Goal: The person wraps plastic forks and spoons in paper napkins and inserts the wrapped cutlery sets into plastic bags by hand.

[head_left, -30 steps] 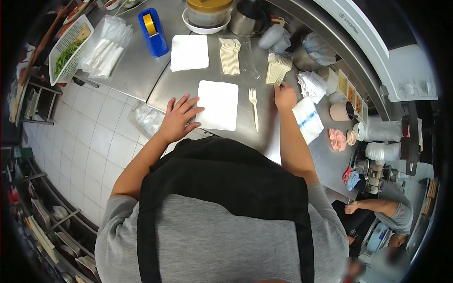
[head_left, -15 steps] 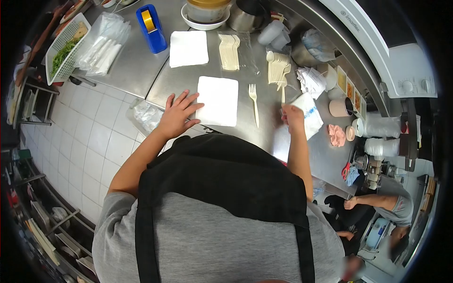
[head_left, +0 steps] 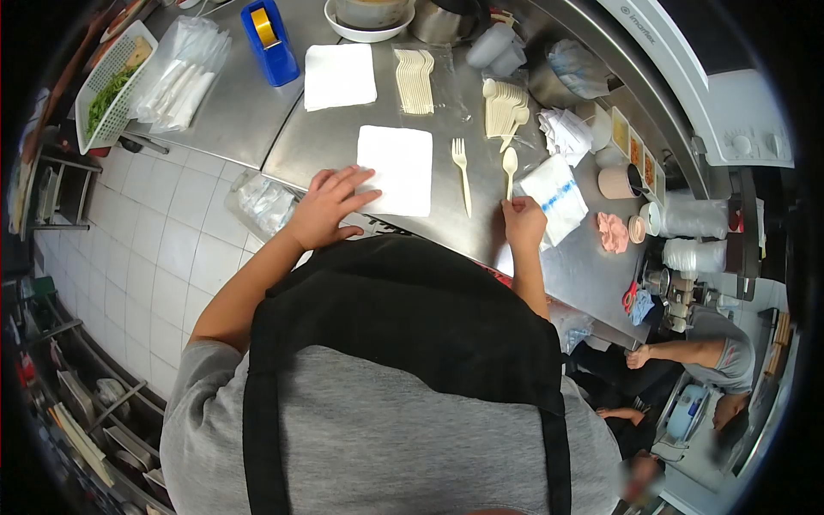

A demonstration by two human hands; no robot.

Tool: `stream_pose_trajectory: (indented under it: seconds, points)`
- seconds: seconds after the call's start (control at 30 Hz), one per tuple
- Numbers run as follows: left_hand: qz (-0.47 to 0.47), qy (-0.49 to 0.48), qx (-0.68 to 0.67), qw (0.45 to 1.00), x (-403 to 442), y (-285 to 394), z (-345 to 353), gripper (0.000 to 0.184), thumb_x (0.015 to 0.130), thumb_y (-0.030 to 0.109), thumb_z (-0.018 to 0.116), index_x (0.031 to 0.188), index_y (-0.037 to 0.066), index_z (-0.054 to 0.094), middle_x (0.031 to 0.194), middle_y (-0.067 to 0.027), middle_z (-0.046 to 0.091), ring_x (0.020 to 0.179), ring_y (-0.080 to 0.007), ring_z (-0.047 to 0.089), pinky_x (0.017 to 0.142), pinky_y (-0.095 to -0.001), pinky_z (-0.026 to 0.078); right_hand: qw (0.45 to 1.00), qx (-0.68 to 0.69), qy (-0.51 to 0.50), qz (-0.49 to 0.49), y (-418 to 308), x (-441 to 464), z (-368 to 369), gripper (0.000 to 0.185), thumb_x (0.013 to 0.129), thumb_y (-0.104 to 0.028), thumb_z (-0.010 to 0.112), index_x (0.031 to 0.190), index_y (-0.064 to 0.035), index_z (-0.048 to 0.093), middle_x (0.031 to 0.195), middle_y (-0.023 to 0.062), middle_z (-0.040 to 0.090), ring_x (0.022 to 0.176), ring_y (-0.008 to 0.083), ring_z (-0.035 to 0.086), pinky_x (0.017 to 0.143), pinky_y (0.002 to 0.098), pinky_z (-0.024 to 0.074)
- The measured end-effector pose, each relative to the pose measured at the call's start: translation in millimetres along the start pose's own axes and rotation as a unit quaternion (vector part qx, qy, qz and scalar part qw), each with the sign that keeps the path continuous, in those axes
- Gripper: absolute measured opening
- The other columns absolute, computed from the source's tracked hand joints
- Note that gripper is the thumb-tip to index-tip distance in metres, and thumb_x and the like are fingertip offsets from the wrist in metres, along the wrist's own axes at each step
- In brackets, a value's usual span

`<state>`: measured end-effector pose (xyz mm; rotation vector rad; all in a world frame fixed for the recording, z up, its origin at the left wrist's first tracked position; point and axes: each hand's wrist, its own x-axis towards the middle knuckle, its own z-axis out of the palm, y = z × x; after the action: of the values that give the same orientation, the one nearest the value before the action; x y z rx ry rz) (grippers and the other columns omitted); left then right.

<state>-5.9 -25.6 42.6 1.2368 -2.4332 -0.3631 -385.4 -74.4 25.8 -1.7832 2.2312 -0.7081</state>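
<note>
My left hand [head_left: 330, 206] rests with fingers spread on the left edge of a white napkin [head_left: 396, 171]. My right hand [head_left: 523, 220] is closed on the handle end of a pale spoon [head_left: 510, 166], whose bowl points away from me. Between the napkin and that spoon lies a pale fork [head_left: 462, 176]. Beyond are a stack of napkins [head_left: 341, 76], a pack of forks or similar cutlery [head_left: 415, 83] in clear plastic and a pile of spoons [head_left: 504, 112]. A folded white cloth with a blue stripe [head_left: 554, 202] lies just right of my right hand.
A blue tape dispenser [head_left: 270, 41], bagged white rolls [head_left: 182, 81] and a basket of greens [head_left: 117, 90] stand at the left. At the right are a pink cloth [head_left: 612, 233], a pink cup [head_left: 620, 181] and red scissors [head_left: 630, 298]. A co-worker's arm [head_left: 687, 353] shows at lower right.
My right hand has come back from the spoon pile with one spoon, now beside the fork. My left hand has stayed at the napkin's edge. The view has shifted slightly.
</note>
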Motion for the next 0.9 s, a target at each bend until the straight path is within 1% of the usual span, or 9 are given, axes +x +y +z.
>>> stream_pose_trajectory:
  seconds: [0.1, 0.13, 0.17, 0.33, 0.4, 0.5, 0.6, 0.8, 0.9]
  points:
    - [0.038, -0.004, 0.005, 0.999, -2, -12, 17, 0.053, 0.072, 0.016, 0.073, 0.122, 0.018, 0.055, 0.135, -0.0011, 0.050, 0.128, -0.0225, 0.042, 0.104, -0.0437, 0.032, 0.999, -0.007, -0.036, 0.009, 4, -12, -7, 0.021, 0.074, -0.022, 0.071, 0.079, -0.0021, 0.068, 0.073, 0.0146, 0.067, 0.069, 0.0299, 0.066, 0.066, 0.0396, 0.0510]
    - [0.044, 0.050, 0.002, 0.998, -2, -11, 17, 0.036, 0.075, 0.010, 0.067, 0.111, 0.015, 0.061, 0.123, 0.0012, 0.059, 0.120, -0.0190, 0.049, 0.101, -0.0399, 0.036, 0.999, -0.004, -0.048, 0.014, 4, -19, -9, 0.021, 0.074, -0.022, 0.071, 0.079, -0.0020, 0.068, 0.073, 0.0146, 0.067, 0.068, 0.0300, 0.066, 0.066, 0.0396, 0.0510]
    - [0.055, 0.060, 0.011, 0.997, -3, -13, 19, 0.032, 0.075, 0.010, 0.066, 0.107, 0.014, 0.062, 0.121, 0.0014, 0.060, 0.118, -0.0186, 0.051, 0.101, -0.0393, 0.037, 0.998, -0.002, -0.062, 0.020, 3, -23, -11, 0.021, 0.074, -0.022, 0.070, 0.079, -0.0019, 0.068, 0.073, 0.0146, 0.067, 0.068, 0.0300, 0.065, 0.066, 0.0396, 0.0509]
    - [0.080, 0.094, 0.023, 0.992, -10, -19, 16, 0.018, 0.076, 0.008, 0.062, 0.093, 0.013, 0.066, 0.111, 0.0025, 0.065, 0.111, -0.0175, 0.056, 0.097, -0.0375, 0.040, 0.999, -0.014, 0.015, -0.050, -15, -8, -2, 0.021, 0.077, -0.023, 0.071, 0.079, -0.0021, 0.067, 0.073, 0.0138, 0.067, 0.066, 0.0306, 0.064, 0.064, 0.0408, 0.0498]
    - [0.074, 0.095, 0.019, 0.993, -11, -18, 15, 0.018, 0.076, 0.009, 0.063, 0.093, 0.014, 0.066, 0.111, 0.0025, 0.065, 0.111, -0.0173, 0.056, 0.097, -0.0373, 0.040, 0.997, -0.020, 0.029, -0.072, -7, 2, 6, 0.020, 0.078, -0.022, 0.070, 0.079, -0.0021, 0.067, 0.073, 0.0136, 0.067, 0.066, 0.0307, 0.064, 0.062, 0.0408, 0.0493]
    - [0.067, 0.104, 0.007, 0.992, -11, -17, 15, 0.017, 0.076, 0.010, 0.065, 0.093, 0.014, 0.066, 0.111, 0.0024, 0.065, 0.110, -0.0170, 0.056, 0.097, -0.0374, 0.040, 0.999, -0.020, -0.008, -0.048, 5, 8, 7, 0.022, 0.080, -0.023, 0.070, 0.078, -0.0015, 0.067, 0.073, 0.0129, 0.067, 0.065, 0.0301, 0.064, 0.061, 0.0408, 0.0491]
    - [0.068, 0.104, 0.002, 0.992, -12, -18, 14, 0.017, 0.076, 0.010, 0.066, 0.093, 0.014, 0.066, 0.110, 0.0022, 0.065, 0.110, -0.0170, 0.056, 0.097, -0.0380, 0.040, 0.974, 0.129, -0.160, 0.097, 12, 4, -4, 0.027, 0.079, -0.027, 0.071, 0.079, -0.0003, 0.067, 0.073, 0.0123, 0.068, 0.065, 0.0296, 0.064, 0.062, 0.0407, 0.0494]
    - [0.071, 0.099, 0.004, 0.993, -12, -17, 14, 0.019, 0.076, 0.010, 0.067, 0.094, 0.014, 0.065, 0.112, 0.0022, 0.064, 0.111, -0.0176, 0.055, 0.097, -0.0391, 0.039, 0.997, -0.039, 0.032, -0.062, 5, -2, -6, 0.032, 0.076, -0.029, 0.074, 0.082, 0.0018, 0.067, 0.071, 0.0133, 0.067, 0.063, 0.0270, 0.064, 0.064, 0.0364, 0.0505]
    - [0.065, 0.094, 0.006, 0.993, -12, -13, 13, 0.019, 0.076, 0.010, 0.066, 0.095, 0.014, 0.064, 0.113, 0.0024, 0.063, 0.110, -0.0177, 0.054, 0.096, -0.0394, 0.039, 0.998, -0.058, 0.030, -0.018, 0, 5, 7, 0.031, 0.075, -0.028, 0.075, 0.082, 0.0012, 0.067, 0.072, 0.0133, 0.067, 0.065, 0.0271, 0.065, 0.064, 0.0366, 0.0506]
